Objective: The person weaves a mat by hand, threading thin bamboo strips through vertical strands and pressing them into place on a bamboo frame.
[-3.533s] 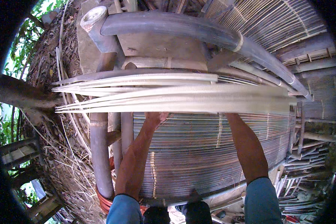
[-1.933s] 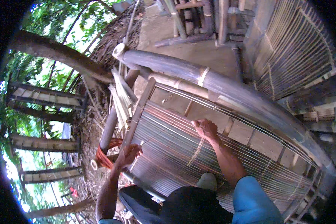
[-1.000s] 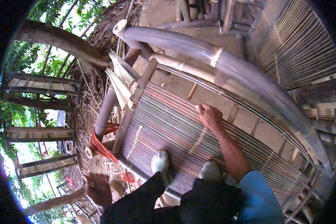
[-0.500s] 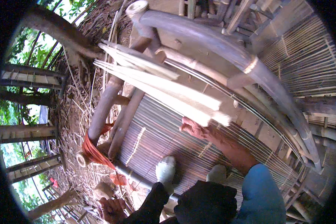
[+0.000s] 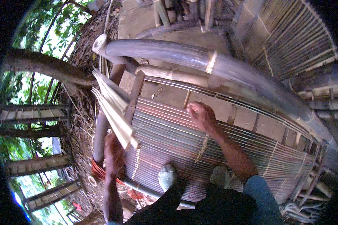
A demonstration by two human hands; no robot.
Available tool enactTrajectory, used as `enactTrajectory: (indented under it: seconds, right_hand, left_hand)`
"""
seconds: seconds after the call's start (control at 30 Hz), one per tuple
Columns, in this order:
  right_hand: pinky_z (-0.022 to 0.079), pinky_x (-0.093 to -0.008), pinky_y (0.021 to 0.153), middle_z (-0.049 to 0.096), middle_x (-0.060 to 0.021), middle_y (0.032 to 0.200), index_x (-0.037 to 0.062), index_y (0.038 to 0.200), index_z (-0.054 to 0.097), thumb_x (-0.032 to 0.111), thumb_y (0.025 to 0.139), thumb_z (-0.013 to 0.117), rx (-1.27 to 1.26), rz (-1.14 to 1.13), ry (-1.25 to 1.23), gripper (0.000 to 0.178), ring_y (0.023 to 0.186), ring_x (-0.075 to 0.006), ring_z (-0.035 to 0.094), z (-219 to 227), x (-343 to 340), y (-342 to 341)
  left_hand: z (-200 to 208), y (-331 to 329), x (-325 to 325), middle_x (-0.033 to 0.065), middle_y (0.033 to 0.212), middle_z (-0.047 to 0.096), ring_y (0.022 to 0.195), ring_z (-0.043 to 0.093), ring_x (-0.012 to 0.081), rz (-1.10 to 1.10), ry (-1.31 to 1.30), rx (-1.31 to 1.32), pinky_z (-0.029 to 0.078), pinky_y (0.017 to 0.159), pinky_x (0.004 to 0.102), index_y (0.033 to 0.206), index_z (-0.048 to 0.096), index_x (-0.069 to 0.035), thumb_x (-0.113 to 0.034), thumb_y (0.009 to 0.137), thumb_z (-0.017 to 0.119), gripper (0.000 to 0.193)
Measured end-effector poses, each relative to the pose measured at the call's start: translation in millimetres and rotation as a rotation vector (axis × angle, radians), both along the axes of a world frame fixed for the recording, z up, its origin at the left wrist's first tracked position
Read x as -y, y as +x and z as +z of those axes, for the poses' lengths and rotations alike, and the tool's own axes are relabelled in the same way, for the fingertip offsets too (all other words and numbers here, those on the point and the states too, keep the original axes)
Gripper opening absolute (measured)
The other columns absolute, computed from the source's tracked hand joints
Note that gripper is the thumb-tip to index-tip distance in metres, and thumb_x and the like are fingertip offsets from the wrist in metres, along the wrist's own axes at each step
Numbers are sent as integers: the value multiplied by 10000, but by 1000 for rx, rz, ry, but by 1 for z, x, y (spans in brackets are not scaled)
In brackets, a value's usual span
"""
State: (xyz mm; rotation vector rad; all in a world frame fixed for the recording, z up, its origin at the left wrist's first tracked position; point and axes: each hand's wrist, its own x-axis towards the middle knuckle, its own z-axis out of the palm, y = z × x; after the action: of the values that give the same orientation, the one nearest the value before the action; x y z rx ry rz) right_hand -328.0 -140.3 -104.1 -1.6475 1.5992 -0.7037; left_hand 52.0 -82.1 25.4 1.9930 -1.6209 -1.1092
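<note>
Pale split bamboo strips lie in two loose bundles across the left side pole of a bamboo bench. Beside their near ends is my left hand, blurred, over the side pole; its fingers cannot be made out clearly. My right hand is above the far edge of the slatted bench seat, apart from the strips. Its fingers are curled in together, and anything within them is too small or hidden to tell. Orange-red cord is wound round the left pole just below my left hand.
A thick dark bamboo rail curves along the bench's far side. My feet, in light socks, are on the seat slats. Dry litter covers the ground at left, beside a tree trunk. A slatted bamboo panel stands at far right.
The view has shifted. The strips now lie further left, away from my right hand, which was at their near ends. My left hand has come up from the lower left to beside them.
</note>
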Motion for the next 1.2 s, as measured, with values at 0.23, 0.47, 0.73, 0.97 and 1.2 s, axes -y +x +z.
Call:
enactTrajectory:
  seconds: [0.23,0.47,0.73,0.97,1.2]
  right_hand:
    - [549,-477,868,683,-195,1110,146,1276,602,325,863,605,-224,-42,279,451,983,-382,675,-66,25,-25]
    - [559,-433,825,716,-178,976,199,1159,701,246,873,620,-131,119,300,301,906,-342,702,-90,39,-13]
    - [537,-382,770,681,-148,947,57,963,726,182,896,637,130,-15,-168,168,852,-313,664,-53,12,-35]
    - [515,-334,919,680,-120,1052,-10,1060,691,172,973,598,430,28,68,222,1001,-201,656,17,-15,-47]
    - [508,-339,937,660,-167,1229,-2,1266,606,392,960,610,553,-76,176,499,1014,-215,669,-51,11,-51]
  left_hand:
    - [-188,-173,150,170,949,668,873,649,387,-492,-457,229,535,763,489,1010,682,-144,-82,841,567,214]
    - [-190,-234,147,191,763,664,802,677,397,-436,-199,383,546,700,508,1035,669,-167,-191,803,672,233]
    - [-167,-182,155,97,1011,719,668,684,222,-599,-415,205,520,550,410,1130,654,-115,-170,817,704,322]
    - [-113,-216,121,109,996,723,801,685,141,-449,227,-899,545,650,285,1493,327,-68,-59,876,692,717]
    - [-111,-155,71,145,1195,677,1039,681,249,-311,-341,-274,517,967,378,1435,401,-54,-20,872,682,630]
